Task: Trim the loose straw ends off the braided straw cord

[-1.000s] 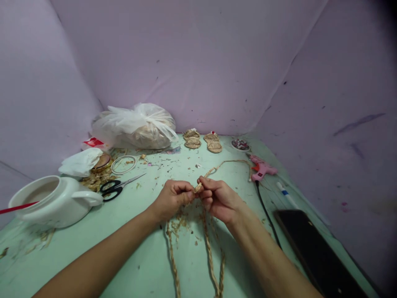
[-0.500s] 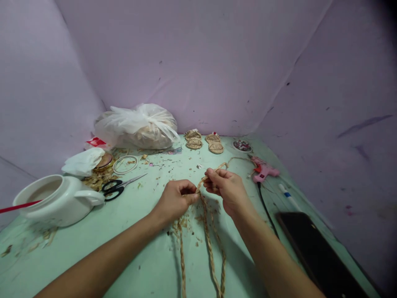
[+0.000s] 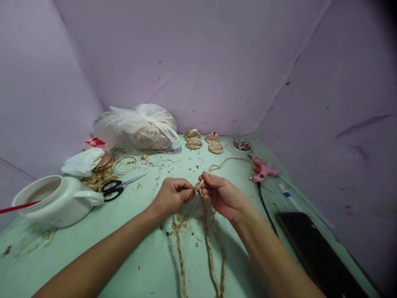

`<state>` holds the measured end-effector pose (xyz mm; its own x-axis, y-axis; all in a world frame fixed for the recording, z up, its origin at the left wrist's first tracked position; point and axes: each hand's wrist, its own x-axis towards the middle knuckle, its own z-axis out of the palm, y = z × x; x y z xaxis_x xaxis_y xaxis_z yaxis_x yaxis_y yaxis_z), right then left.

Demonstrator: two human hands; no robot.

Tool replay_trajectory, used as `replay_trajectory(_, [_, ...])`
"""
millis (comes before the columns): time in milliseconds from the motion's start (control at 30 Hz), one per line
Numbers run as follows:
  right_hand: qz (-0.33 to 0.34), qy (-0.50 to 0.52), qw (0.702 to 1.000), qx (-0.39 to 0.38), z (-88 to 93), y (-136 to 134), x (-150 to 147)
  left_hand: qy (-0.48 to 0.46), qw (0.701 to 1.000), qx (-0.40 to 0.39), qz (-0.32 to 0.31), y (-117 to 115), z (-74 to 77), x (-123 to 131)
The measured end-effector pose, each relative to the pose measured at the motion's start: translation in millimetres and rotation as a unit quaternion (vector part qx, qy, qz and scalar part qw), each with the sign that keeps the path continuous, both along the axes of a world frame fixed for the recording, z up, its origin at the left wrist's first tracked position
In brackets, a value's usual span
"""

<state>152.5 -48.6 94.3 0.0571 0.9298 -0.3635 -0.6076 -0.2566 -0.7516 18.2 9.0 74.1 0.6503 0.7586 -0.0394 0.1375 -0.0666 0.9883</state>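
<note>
The fingers of the left hand [image 3: 175, 195] and right hand [image 3: 222, 198] narrowly pinch a braided straw cord [image 3: 199, 187], nearly meeting above the worktop [image 3: 145, 260]. Plaited lengths [image 3: 208, 241] hang below, and a thin tail [image 3: 231, 159] curves out near the pink glue gun [image 3: 264, 169]. This looks like plaiting or joining strands; the next move seems to call for a firm left pinch while the right fingers guide.

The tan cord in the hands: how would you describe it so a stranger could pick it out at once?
On the pale green table, find the left hand and right hand near the middle. The cord is held between them, with lengths trailing toward the viewer. Tan like the sandal-shaped pieces by the back wall, it differs in being long, thin and rope-like.
</note>
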Motion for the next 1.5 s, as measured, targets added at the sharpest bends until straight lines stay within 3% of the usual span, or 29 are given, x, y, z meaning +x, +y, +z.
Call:
replay_trajectory(100, [-0.037, -0.053, 0.998, 0.017, 1.2, 0.8, 5.0, 0.011, 1.0, -0.009, 0.009, 1.5, 2.0, -0.4])
replay_trajectory(200, [-0.116, -0.125, 0.985, 0.011, 2.1, 2.8, 8.5, 0.041, 0.999, -0.012, -0.02, -0.6, 0.9, 1.4])
replay_trajectory(367, [-0.193, -0.098, 0.976, -0.025, 0.1, 9.0, 10.1, 0.072, 0.994, -0.025, -0.084, -15.1, -0.1, 6.2])
replay_trajectory(467, [-0.211, -0.078, 0.974, -0.038, -3.8, 11.7, 6.2, 0.071, 0.988, 0.069, -0.12, -29.1, 3.0, 4.4])
replay_trajectory(567, [-0.196, -0.048, 0.978, -0.058, -8.9, 13.7, 4.1, 0.091, 0.97, 0.197, -0.11, -39.3, 5.1, 0.5])
replay_trajectory(633, [-0.191, -0.029, 0.979, -0.063, -11.4, 14.8, 6.5, 0.098, 0.964, 0.225, -0.106, -40.0, 4.3, -0.7])
replay_trajectory(733, [-0.173, -0.009, 0.983, -0.052, -12.9, 14.9, 13.8, 0.098, 0.977, 0.176, -0.067, -30.3, 1.0, 1.1])
replay_trajectory(833, [-0.055, -0.047, 0.997, -0.022, -11.4, 11.8, 17.6, 0.079, 0.993, 0.091, 0.0, -14.1, -1.4, 3.3])
replay_trajectory(900, [0.017, -0.119, 0.993, -0.008, -9.3, 8.7, 16.0, 0.058, 0.997, 0.043, 0.006, -5.1, -1.7, 3.6])
replay_trajectory(967, [0.014, -0.185, 0.983, 0.001, -7.0, 6.2, 12.8, 0.044, 0.999, 0.005, -0.015, 0.1, -1.1, 3.4])
replay_trajectory(1067, [-0.041, -0.237, 0.971, 0.014, -5.8, 4.7, 8.6, 0.042, 0.997, -0.045, -0.049, 0.9, -0.1, 3.3])
replay_trajectory(1233, [-0.031, -0.265, 0.963, 0.027, -9.2, 5.4, 7.9, 0.017, 0.993, -0.095, -0.061, -2.5, -0.2, 4.5])
replay_trajectory(1333, [-0.092, -0.252, 0.963, 0.019, -8.2, 6.0, 10.8, 0.021, 0.997, -0.062, -0.035, -3.1, -1.2, 4.9])
replay_trajectory(1500, [-0.147, -0.227, 0.963, -0.012, -1.3, 6.5, 15.2, 0.07, 0.989, 0.133, 0.013, -1.3, -3.9, 2.7])
